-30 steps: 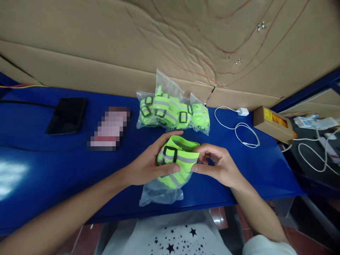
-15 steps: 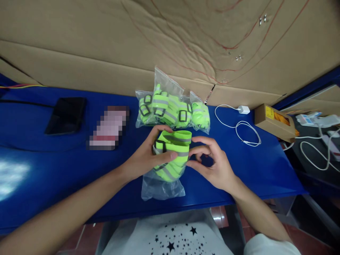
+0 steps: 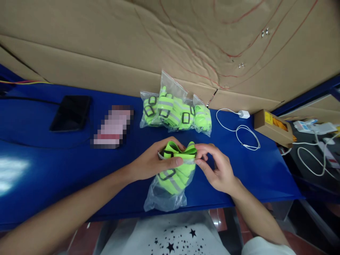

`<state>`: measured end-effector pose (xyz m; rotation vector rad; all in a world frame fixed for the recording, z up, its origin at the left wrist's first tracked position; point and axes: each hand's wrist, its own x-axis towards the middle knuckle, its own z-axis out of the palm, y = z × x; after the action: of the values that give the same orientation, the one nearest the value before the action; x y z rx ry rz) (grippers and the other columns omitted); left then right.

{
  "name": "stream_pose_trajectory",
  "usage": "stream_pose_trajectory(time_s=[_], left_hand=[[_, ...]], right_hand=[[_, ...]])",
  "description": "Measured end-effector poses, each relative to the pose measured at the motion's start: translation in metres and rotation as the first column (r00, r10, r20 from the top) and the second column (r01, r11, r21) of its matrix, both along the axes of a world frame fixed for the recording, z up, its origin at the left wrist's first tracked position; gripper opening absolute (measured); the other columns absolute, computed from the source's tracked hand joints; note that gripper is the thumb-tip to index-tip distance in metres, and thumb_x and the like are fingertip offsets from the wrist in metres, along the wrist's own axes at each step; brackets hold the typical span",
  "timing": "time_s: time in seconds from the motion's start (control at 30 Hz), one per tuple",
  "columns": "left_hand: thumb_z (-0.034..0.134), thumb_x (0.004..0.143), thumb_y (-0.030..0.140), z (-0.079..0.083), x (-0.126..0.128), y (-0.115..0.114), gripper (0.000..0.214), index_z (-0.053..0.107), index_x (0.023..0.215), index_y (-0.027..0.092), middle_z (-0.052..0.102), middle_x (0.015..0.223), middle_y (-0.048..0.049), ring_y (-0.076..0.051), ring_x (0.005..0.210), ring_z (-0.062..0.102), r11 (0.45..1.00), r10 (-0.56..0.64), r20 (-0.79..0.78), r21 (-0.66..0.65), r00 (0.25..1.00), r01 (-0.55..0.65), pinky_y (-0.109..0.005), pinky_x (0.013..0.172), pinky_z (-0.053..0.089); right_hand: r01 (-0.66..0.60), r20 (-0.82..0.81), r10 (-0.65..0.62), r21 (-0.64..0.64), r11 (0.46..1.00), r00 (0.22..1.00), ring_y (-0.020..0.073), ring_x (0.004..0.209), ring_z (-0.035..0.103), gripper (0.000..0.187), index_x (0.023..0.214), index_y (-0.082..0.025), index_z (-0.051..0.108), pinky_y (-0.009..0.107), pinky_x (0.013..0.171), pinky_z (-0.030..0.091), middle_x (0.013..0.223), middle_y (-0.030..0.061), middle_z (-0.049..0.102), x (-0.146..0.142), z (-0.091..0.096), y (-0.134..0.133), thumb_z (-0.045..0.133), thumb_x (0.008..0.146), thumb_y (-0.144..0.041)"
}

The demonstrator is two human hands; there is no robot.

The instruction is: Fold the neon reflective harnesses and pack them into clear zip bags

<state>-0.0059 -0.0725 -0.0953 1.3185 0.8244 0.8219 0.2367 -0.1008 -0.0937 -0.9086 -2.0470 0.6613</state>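
A neon yellow-green reflective strap with grey stripes and black buckles lies bundled partly inside a clear plastic bag, near the table's front edge. My left hand grips the bundle from the left, thumb across its front and fingers behind. At the opposite side, my right hand pinches the right edge at the bag's mouth; whether strap, bag or both are between the fingertips is unclear. Folds of strap stick up between the two hands.
Behind the hands, several clear bags of similar straps stand against the cardboard wall. A black tablet-like device and a blurred-out pink item lie left. A white charging cable and small cardboard box are right.
My right fingers have closed on the bundle's right edge. The strap's top loop is now squeezed into folds and sits lower in the bag. The bundle has shifted slightly toward me.
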Motion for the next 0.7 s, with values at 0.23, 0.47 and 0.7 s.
stream_pose_trajectory(time_s=[0.23,0.47,0.7], left_hand=[[0.092,0.071,0.032,-0.002,-0.005,0.0,0.078,0.053,0.138,0.028,0.074,0.11,-0.0075,-0.025,0.094,0.072,0.999,-0.012,0.149,-0.05,0.989,0.02,-0.031,0.078,0.057],[0.099,0.064,0.031,-0.002,-0.004,-0.01,0.097,0.048,0.146,0.033,0.073,0.115,-0.0081,-0.028,0.1,0.074,0.997,-0.001,0.041,0.08,0.999,-0.002,-0.032,0.081,0.058],[0.104,0.054,0.03,0.007,0.0,-0.028,0.106,0.053,0.147,0.035,0.075,0.12,-0.0078,-0.031,0.108,0.073,0.947,0.062,0.014,0.313,0.998,-0.064,-0.041,0.098,0.058]], right_hand=[[-0.092,0.109,0.075,0.16,0.983,0.991,0.022,0.121,0.065,0.037,0.135,-0.026,0.061,0.041,0.101,0.058,0.125,0.0093,0.066,-0.001,0.011,0.001,0.062,0.1,-0.015],[-0.061,0.002,0.062,-0.085,0.995,0.998,0.021,0.118,0.067,0.04,0.137,-0.025,0.061,0.037,0.096,0.058,0.129,0.0094,0.068,0.002,0.015,0.0,0.069,0.097,-0.024],[-0.029,0.189,-0.008,0.191,0.981,0.982,0.0192,0.094,0.07,0.03,0.123,-0.029,0.065,0.041,0.088,0.048,0.102,-0.0008,0.078,0.001,0.035,-0.007,0.068,0.097,-0.015]])
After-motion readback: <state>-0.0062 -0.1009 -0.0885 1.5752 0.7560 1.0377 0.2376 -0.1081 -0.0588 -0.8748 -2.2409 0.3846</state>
